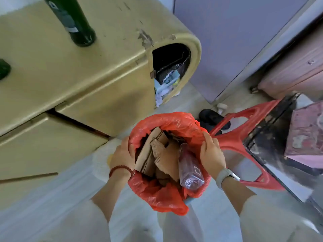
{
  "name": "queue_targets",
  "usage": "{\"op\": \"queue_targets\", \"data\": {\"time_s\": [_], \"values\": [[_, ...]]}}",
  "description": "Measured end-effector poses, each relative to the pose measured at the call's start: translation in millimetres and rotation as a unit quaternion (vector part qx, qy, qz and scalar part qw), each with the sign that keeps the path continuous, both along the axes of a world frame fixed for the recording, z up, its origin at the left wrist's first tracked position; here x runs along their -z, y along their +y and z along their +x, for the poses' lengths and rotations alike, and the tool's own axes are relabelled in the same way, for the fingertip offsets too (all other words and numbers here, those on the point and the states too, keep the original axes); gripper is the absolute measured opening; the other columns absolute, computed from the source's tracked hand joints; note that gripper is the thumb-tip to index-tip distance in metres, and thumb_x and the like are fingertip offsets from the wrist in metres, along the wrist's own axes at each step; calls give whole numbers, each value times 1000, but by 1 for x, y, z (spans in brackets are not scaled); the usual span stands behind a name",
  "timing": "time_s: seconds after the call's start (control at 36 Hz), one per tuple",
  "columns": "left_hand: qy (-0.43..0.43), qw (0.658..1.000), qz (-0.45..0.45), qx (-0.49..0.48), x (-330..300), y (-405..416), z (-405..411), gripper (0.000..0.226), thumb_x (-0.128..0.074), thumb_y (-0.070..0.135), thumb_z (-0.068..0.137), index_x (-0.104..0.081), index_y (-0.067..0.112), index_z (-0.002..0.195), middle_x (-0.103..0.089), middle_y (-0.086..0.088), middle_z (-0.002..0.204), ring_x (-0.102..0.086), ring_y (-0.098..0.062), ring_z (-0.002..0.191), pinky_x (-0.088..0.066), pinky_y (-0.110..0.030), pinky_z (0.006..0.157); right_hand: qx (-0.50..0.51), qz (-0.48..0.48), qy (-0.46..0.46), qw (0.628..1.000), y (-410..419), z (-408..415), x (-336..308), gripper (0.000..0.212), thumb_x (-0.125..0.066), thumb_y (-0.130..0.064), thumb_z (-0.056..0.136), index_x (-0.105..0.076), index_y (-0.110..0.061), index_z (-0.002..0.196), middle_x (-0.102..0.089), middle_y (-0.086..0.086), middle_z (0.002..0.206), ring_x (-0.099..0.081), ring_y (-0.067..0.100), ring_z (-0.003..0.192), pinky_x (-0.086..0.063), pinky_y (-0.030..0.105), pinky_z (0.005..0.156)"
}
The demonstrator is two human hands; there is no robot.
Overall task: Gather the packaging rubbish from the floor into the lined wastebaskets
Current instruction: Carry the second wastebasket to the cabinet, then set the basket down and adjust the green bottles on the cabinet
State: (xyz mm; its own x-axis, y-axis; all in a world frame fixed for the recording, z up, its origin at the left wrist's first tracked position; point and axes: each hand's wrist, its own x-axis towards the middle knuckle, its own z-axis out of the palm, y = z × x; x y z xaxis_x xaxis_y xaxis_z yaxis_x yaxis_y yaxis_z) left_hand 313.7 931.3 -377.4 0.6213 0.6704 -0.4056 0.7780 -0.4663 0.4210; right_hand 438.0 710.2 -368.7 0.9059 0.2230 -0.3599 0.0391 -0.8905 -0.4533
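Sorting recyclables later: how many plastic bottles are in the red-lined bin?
1. A clear plastic bottle leans inside the red liner on the right, beside the cardboard. More may be hidden beneath.

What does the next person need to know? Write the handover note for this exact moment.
Left hand: grips the left rim of the red bin liner, fingers curled over its edge.
Right hand: grips the right rim of the same liner.
Things: the lined wastebasket stands on the floor between the gold cabinet and the red stool. Inside are folded cardboard pieces and a clear plastic bottle, neck up.
Done: cardboard and bottle are binned.
Left: the basket looks nearly full. A small white item lies on the floor by the black shoes; check whether it is rubbish.
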Motion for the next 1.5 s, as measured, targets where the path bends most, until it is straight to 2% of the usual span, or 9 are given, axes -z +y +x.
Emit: {"op": "queue_targets", "data": {"time_s": [0.11,0.42,0.67,0.78,0.94,1.11,1.25,1.33,1.5], "values": [[-4,1000,-22,2,67,20,52,43,-35,21,96,-34,18,139,-56,-19,121,-54,-34,108,-43,-39,87,-5,-20,6,1000,20,54,73,47,-33,-18,98,-27,-26,143,-47,14,119,-55,45,95,-48,49,79],[61,997,-20,50,235,58,115,47,-35,11,96,-27,11,143,-55,-25,117,-55,-37,102,-42,-39,85,-80,-118,59,988,58,125,251,62,-37,-6,93,-15,-24,148,-44,16,119,-54,40,106,-44,45,82],[83,996,-40,7,274,64,128,64,-43,10,91,-11,16,147,-41,-24,127,-51,-38,105,-39,-39,88,-63,-83,64,992,79,140,294,66,-41,-6,87,-17,-20,147,-40,18,124,-48,42,112,-43,54,90],[103,991,-84,-1,276,68,129,74,-48,11,89,-3,17,147,-42,-21,132,-52,-35,109,-42,-39,90,-65,-90,85,990,84,140,287,64,-40,-6,89,-14,-15,147,-40,19,130,-45,40,119,-40,47,96],[120,986,-111,20,237,62,132,74,-47,16,88,-3,30,146,-23,-20,145,-41,-38,122,-42,-44,98,-101,-119,107,982,89,129,241,58,-39,-5,90,-21,-13,145,-37,15,136,-41,38,120,-34,41,99],[53,994,-92,35,135,56,137,49,-45,15,92,-33,18,140,-40,-15,132,-44,-28,120,-37,-34,99,-140,-50,113,982,112,119,158,37,-38,-10,94,-48,-9,130,-47,15,134,-45,31,122,-32,32,101],[-46,996,-65,33,24,66,126,41,-46,14,92,-44,11,133,-45,-12,132,-42,-22,124,-28,-22,102,-183,49,27,982,147,109,49,35,-35,-6,87,-67,0,100,-68,15,92,-66,28,83,-43,23,66],[-94,994,-52,-9,-38,77,109,37,-48,13,92,-48,11,129,-48,-8,130,-45,-19,121,-28,-16,97,-195,88,65,975,167,100,-13,31,-38,-8,94,-61,-8,115,-65,8,110,-59,24,101,-31,14,73],[-164,977,-38,-131,-129,104,66,32,-49,13,91,-52,14,123,-51,-4,126,-50,-18,115,-40,-33,100,-234,194,93,948,216,86,-118,28,-41,-8,96,-58,-7,118,-62,8,118,-54,20,110,-30,9,81]]}}
